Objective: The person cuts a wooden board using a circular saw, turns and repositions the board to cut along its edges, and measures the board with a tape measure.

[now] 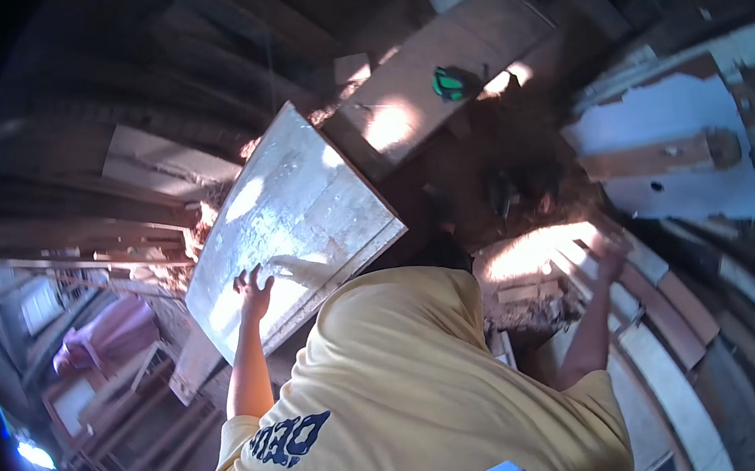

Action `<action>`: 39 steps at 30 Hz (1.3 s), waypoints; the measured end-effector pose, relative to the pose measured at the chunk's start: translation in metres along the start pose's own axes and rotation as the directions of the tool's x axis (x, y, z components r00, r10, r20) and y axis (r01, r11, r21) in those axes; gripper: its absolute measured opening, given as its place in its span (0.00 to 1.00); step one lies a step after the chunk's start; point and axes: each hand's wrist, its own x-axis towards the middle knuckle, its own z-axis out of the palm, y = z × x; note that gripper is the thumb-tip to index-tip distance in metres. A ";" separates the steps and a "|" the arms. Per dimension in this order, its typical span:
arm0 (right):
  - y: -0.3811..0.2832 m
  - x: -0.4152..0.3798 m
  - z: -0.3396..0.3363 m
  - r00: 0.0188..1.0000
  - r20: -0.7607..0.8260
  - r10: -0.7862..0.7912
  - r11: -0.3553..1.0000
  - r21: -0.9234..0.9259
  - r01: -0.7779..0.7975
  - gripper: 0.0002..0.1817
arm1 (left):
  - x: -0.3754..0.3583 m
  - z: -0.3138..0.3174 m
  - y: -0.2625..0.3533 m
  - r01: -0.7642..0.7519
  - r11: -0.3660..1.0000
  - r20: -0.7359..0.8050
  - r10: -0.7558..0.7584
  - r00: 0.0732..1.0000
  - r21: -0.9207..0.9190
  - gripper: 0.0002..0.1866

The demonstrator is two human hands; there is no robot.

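Observation:
My left hand (255, 294) is raised over the near left part of a large pale board (279, 218), its fingers spread and holding nothing. The board is glossy with bright patches of light, and a hand-shaped shadow falls on it. Whether my fingertips touch it cannot be made out. On the other side, my right hand (612, 255) is near the upper ends of some wooden planks (661, 307). That hand is dim and blurred, so its fingers and anything in them cannot be made out.
A brown wooden board (467, 33) lies ahead with a green and black object (448, 84) on it. A torn whitish sheet (672, 149) is at the right. Pink cloth (110, 337) and wooden frames are at the left. Stacked timber surrounds the area.

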 end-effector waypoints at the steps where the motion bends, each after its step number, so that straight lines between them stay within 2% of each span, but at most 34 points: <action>1: -0.144 0.010 -0.024 0.968 -0.030 0.249 0.968 0.030 -0.248 0.29 | -0.012 0.021 -0.002 0.034 0.999 0.001 -0.034 0.999 -0.031 0.34; 2: -0.240 0.016 -0.047 0.968 0.183 0.174 0.923 0.313 -0.225 0.29 | -0.024 0.034 0.002 0.037 0.999 -0.003 -0.037 0.999 -0.038 0.34; 3: -0.317 0.022 -0.046 0.958 0.280 0.055 0.882 0.436 -0.179 0.27 | -0.039 0.042 0.001 0.060 0.997 -0.022 -0.061 0.998 -0.050 0.35; 4: -0.401 0.023 -0.060 0.968 0.244 -0.058 0.890 0.451 -0.060 0.25 | -0.053 0.054 -0.002 0.044 0.989 -0.010 -0.046 0.999 -0.140 0.36; 5: -0.442 0.029 -0.047 0.945 0.121 -0.303 0.888 0.395 0.234 0.28 | -0.067 0.064 -0.003 0.035 0.972 -0.018 -0.040 0.999 -0.232 0.37; 6: -0.524 0.026 -0.093 0.917 0.176 -0.357 0.918 0.249 0.309 0.26 | -0.087 0.027 0.034 0.350 0.921 0.265 -0.299 0.917 -0.170 0.39; 7: -0.561 0.029 -0.089 0.866 0.078 -0.494 0.829 0.343 0.442 0.25 | -0.095 0.041 0.029 0.320 0.946 0.314 -0.288 0.905 -0.056 0.39; 8: -0.602 0.032 -0.098 0.823 0.045 -0.567 0.773 0.375 0.512 0.26 | -0.115 0.074 0.014 0.271 0.943 0.169 -0.240 0.956 -0.193 0.40; 9: -0.627 0.043 -0.092 0.725 -0.063 -0.686 0.657 0.375 0.654 0.29 | -0.132 0.053 0.033 0.468 0.875 0.270 -0.425 0.864 -0.122 0.39; 10: -0.646 0.052 -0.084 0.681 -0.125 -0.722 0.627 0.298 0.720 0.33 | -0.149 0.089 0.017 0.474 0.862 0.194 -0.441 0.876 -0.182 0.40; 11: -0.658 0.068 -0.063 0.634 -0.169 -0.755 0.580 0.280 0.765 0.36 | -0.173 0.086 0.026 0.552 0.800 0.175 -0.524 0.834 -0.236 0.40; 13: -0.683 0.090 -0.052 0.580 -0.060 -0.813 0.579 0.028 0.815 0.39 | -0.207 0.124 0.024 0.647 0.717 0.180 -0.623 0.762 -0.260 0.40; 14: -0.695 0.098 -0.049 0.586 0.067 -0.807 0.583 -0.058 0.810 0.40 | -0.223 0.150 0.022 0.692 0.678 0.219 -0.657 0.721 -0.246 0.40; 15: -0.704 0.104 -0.041 0.592 0.180 -0.786 0.588 -0.080 0.805 0.38 | -0.241 0.170 0.022 0.728 0.646 0.260 -0.680 0.685 -0.230 0.40; 16: -0.715 0.096 -0.051 0.611 0.255 -0.750 0.565 -0.235 0.791 0.36 | -0.262 0.174 0.031 0.766 0.581 0.300 -0.705 0.642 -0.274 0.42; 18: -0.710 0.119 -0.018 0.563 0.270 -0.781 0.528 -0.194 0.827 0.32 | -0.294 0.184 0.053 0.873 0.382 0.456 -0.746 0.485 -0.304 0.40; 19: -0.706 0.119 -0.014 0.570 0.168 -0.805 0.532 -0.221 0.817 0.33 | -0.309 0.195 0.058 0.898 0.273 0.547 -0.719 0.428 -0.345 0.40; 20: -0.709 0.117 -0.026 0.607 0.253 -0.753 0.536 -0.298 0.790 0.33 | -0.321 0.207 0.065 0.912 0.181 0.601 -0.703 0.381 -0.368 0.38; 21: -0.709 0.115 -0.033 0.624 0.228 -0.747 0.554 -0.304 0.775 0.33 | -0.332 0.224 0.069 0.918 0.103 0.649 -0.678 0.346 -0.383 0.39; 23: -0.711 0.100 -0.042 0.633 0.181 -0.753 0.580 -0.273 0.768 0.33 | -0.340 0.255 0.066 0.941 0.036 0.733 -0.617 0.285 -0.336 0.39; 27: -0.715 0.062 -0.047 0.621 0.095 -0.778 0.609 -0.132 0.782 0.32 | -0.337 0.274 0.027 0.933 0.079 0.742 -0.584 0.328 -0.350 0.37; 29: -0.720 0.038 -0.046 0.599 0.065 -0.798 0.599 -0.028 0.800 0.32 | -0.325 0.234 -0.001 0.875 0.098 0.587 -0.705 0.398 -0.475 0.35; 31: -0.728 0.010 -0.042 0.566 0.044 -0.823 0.568 0.095 0.818 0.32 | -0.301 0.215 -0.042 0.806 0.268 0.406 -0.754 0.517 -0.528 0.35; 33: -0.735 -0.021 -0.032 0.513 0.022 -0.858 0.504 0.227 0.833 0.32 | -0.277 0.184 -0.080 0.712 0.403 0.259 -0.736 0.626 -0.575 0.32; 37: -0.757 -0.092 0.013 0.315 -0.032 -0.949 0.258 0.501 0.826 0.32 | -0.241 0.143 -0.137 0.574 0.539 0.026 -0.715 0.699 -0.617 0.33; 39: -0.788 -0.192 -0.041 0.292 0.278 -0.915 0.402 0.671 0.623 0.32 | -0.236 0.153 -0.162 0.538 0.552 -0.052 -0.727 0.685 -0.637 0.35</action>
